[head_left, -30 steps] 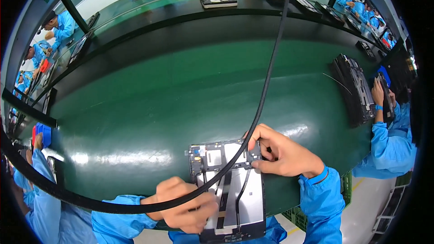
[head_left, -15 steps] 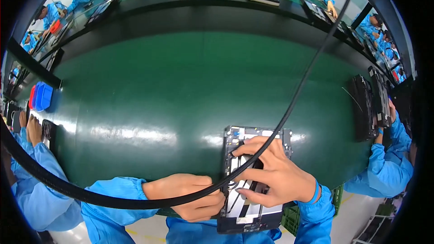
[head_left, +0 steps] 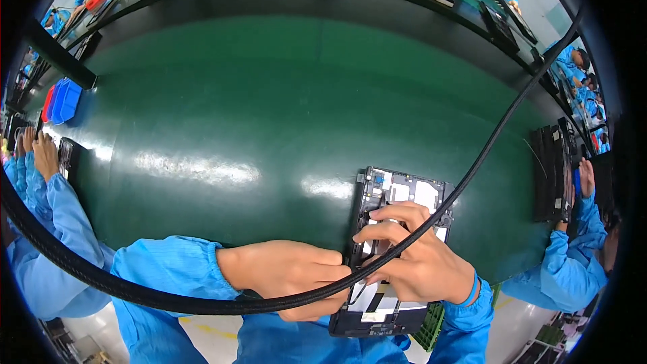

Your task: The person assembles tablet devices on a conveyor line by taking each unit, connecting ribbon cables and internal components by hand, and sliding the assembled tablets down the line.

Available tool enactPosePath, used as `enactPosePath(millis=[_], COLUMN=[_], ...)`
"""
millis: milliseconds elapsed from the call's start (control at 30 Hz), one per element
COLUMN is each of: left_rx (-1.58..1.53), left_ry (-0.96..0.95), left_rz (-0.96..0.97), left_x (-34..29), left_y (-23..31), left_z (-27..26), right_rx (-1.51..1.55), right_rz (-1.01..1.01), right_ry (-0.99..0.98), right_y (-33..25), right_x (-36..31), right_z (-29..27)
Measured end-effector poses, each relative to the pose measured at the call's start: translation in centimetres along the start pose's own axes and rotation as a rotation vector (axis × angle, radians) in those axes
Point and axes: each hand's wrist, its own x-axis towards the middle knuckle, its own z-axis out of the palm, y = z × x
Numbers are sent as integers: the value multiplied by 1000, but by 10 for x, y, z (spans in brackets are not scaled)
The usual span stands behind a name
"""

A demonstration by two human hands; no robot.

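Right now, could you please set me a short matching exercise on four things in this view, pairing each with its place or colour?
Things:
1. opened tablet
2. blue bins
3. braided cable
4. left hand

Descriptions:
A. stacked at the far left edge of the belt
B. black, arcing across the whole view
C. at the device's left edge, sleeve blue
D. lying on the green belt with its insides exposed

Pairs: 1-D, 2-A, 3-B, 4-C

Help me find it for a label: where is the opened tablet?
In the head view, lower right: the opened tablet lies on the green table, under the left hand and right hand.
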Motion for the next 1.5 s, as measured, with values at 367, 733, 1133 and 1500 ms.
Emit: enactPosePath(millis=[367, 733, 1133, 1500], left_rx=[-56, -54, 28, 35], left_ry=[17, -28, -44, -161], left_rz=[-19, 49, 55, 235], left_x=[-1, 5, 7, 11], left_y=[2, -3, -25, -19], left_z=[5, -2, -3, -10], right_rx=[98, 45, -30, -23], right_rz=[-9, 1, 9, 34], right_ry=[-75, 101, 321, 324], right_y=[2, 4, 11, 17], right_x=[-3, -1, -2, -6], right_z=[1, 7, 14, 18])
